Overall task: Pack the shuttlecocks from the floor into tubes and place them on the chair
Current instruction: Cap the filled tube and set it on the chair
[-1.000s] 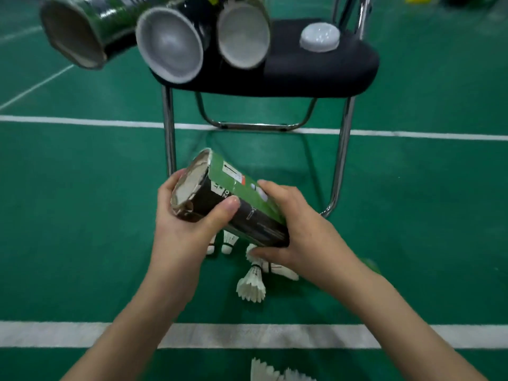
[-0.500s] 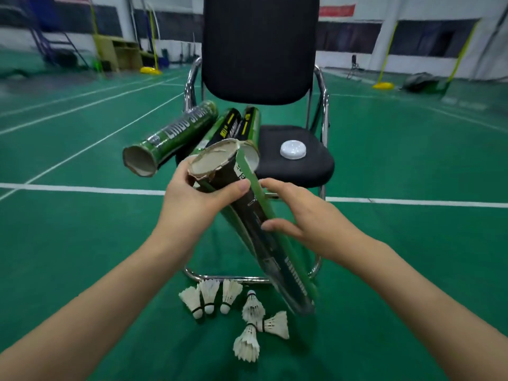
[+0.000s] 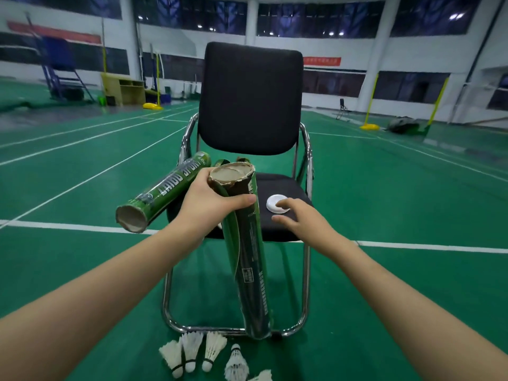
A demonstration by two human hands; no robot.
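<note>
My left hand grips the open top of a green and black shuttlecock tube, which stands nearly upright with its lower end close to the floor in front of the chair. My right hand reaches over the black seat with its fingers spread, fingertips touching a white round cap. Another green tube lies across the seat's left side, its open end sticking out toward me. More tubes lie behind my left hand, mostly hidden. Several white shuttlecocks lie on the green floor below.
The chair has chrome tube legs that curve along the floor just behind the shuttlecocks. White court lines cross the green floor. Yellow net posts, a wooden desk and a dark bag stand far off by the walls.
My head has risen, so the chair back now fills the middle. My right hand let go of the tube and moved right onto the white cap. My left hand turned the tube more upright.
</note>
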